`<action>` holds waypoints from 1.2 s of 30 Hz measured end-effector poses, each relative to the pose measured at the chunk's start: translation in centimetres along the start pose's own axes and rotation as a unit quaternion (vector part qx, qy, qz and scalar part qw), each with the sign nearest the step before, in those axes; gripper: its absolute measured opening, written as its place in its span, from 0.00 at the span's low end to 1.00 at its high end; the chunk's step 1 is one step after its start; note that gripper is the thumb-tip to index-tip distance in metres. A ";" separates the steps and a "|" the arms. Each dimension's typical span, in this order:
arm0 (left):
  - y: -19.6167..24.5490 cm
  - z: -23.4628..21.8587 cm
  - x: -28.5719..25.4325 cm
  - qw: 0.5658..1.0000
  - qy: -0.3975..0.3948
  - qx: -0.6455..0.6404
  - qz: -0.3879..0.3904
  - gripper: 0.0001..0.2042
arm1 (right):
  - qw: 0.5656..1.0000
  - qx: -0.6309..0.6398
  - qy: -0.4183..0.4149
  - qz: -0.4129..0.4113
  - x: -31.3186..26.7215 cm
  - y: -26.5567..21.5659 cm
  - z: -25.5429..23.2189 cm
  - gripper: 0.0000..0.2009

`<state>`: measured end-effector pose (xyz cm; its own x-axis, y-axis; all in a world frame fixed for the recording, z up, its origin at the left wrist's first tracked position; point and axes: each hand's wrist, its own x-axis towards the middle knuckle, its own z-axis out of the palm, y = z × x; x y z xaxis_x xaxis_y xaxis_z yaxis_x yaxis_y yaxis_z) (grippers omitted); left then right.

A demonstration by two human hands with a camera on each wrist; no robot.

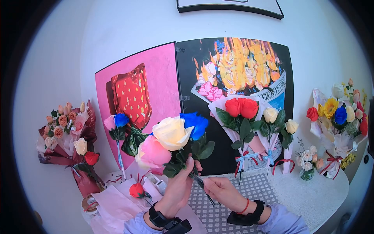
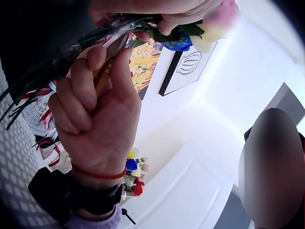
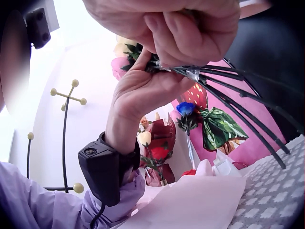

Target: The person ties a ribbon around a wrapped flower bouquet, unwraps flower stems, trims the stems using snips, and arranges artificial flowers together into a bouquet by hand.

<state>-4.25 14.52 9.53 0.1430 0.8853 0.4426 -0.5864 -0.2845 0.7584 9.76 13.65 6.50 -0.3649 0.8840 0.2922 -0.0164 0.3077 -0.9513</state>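
My left hand [image 1: 182, 188] grips a bunch of roses by the stems, just under the leaves. The bunch has a cream rose [image 1: 171, 133], a pink rose [image 1: 154, 152] and a blue rose [image 1: 196, 125]. Below the grip, the dark stems [image 3: 248, 102] fan out, with clear tape [image 3: 193, 75] around them. My right hand [image 1: 226, 192] is close beside the stems, thumb and forefinger pinching at the clear tape. In the left wrist view an orange-brown strip [image 2: 102, 78] with small dots shows between its thumb and fingers; I cannot tell what it is.
Pink wrapping paper [image 1: 117, 204], a single red rose [image 1: 136, 190], a tape dispenser [image 1: 155, 182] and a ribbon spool [image 1: 89, 204] lie at the left. Wrapped bouquets stand on both sides and against the posters [image 1: 233, 74]. A small glass vase [image 1: 307, 174] stands right. A patterned cloth [image 1: 222, 218] covers the middle.
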 end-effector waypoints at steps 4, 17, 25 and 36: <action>0.2 -0.2 0.1 1.000 0.004 -0.006 0.013 0.14 | 1.000 -0.004 -0.001 -0.017 0.2 0.2 -0.2 0.19; 0.2 -0.7 0.5 0.999 0.012 -0.030 0.021 0.12 | 0.997 -0.081 0.010 -0.013 0.1 0.2 -0.2 0.20; -0.3 -0.4 0.3 0.999 -0.008 -0.028 0.015 0.12 | 0.999 -0.042 -0.005 -0.014 0.0 -0.1 -0.2 0.21; -0.6 0.0 0.1 0.999 -0.027 -0.003 0.017 0.15 | 1.000 -0.001 0.006 -0.002 0.1 0.1 0.0 0.20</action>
<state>-3.89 14.81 9.08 0.1659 0.8539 0.4932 -0.5966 -0.3113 0.7397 9.70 13.72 6.43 -0.3532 0.8873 0.2966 -0.0161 0.3112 -0.9502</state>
